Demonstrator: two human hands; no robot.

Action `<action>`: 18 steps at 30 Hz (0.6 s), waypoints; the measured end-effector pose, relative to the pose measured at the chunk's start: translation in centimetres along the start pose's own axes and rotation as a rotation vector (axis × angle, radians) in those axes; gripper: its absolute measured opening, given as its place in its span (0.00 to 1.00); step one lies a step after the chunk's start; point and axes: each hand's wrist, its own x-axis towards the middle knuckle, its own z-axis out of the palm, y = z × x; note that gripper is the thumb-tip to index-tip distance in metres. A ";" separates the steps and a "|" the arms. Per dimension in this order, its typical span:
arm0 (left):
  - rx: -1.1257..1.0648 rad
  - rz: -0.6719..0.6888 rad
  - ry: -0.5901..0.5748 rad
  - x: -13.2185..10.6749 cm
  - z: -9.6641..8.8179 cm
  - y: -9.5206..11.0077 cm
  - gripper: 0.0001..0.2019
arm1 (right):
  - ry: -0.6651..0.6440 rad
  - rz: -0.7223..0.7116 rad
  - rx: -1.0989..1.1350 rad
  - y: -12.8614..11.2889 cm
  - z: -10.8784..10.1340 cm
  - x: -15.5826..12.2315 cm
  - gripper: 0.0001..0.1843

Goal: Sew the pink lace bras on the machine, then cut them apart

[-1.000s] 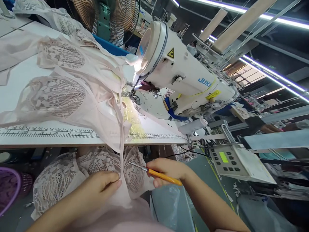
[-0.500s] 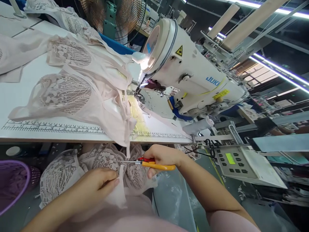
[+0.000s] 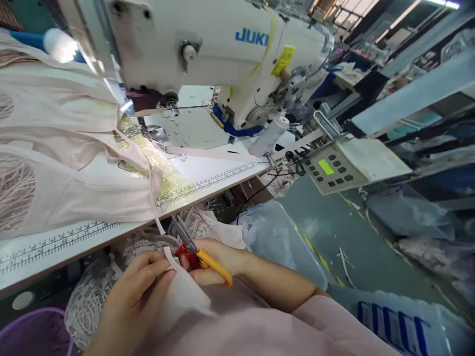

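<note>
My left hand (image 3: 143,284) is closed, pinching the edge of a pale pink fabric piece (image 3: 187,291) against my lap. Close beside it, my right hand (image 3: 213,259) is wrapped round scissors (image 3: 189,242) with orange and red handles, their blades pointing up and left toward the table edge. Behind both hands, lace bra cups (image 3: 200,225) lie below the table. On the table, a pale pink bra (image 3: 92,195) stretches toward the sewing machine (image 3: 208,54), and its thin strap end hangs over the edge near the blades.
A printed ruler strip (image 3: 218,175) runs along the table's front edge. To the right are a thread cone (image 3: 269,136) and a control panel (image 3: 334,165). A clear plastic bin (image 3: 297,247) stands below, and a purple basket (image 3: 44,316) at lower left.
The view has swung right and down. The scissors have tilted, blades now up and left, and have moved away from the fabric strip. My left hand keeps its pinch on the fabric.
</note>
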 end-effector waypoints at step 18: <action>-0.014 -0.250 0.010 0.8 1.4 0.2 0.04 | 0.296 -0.214 -0.282 -1.2 -0.7 -0.8 0.13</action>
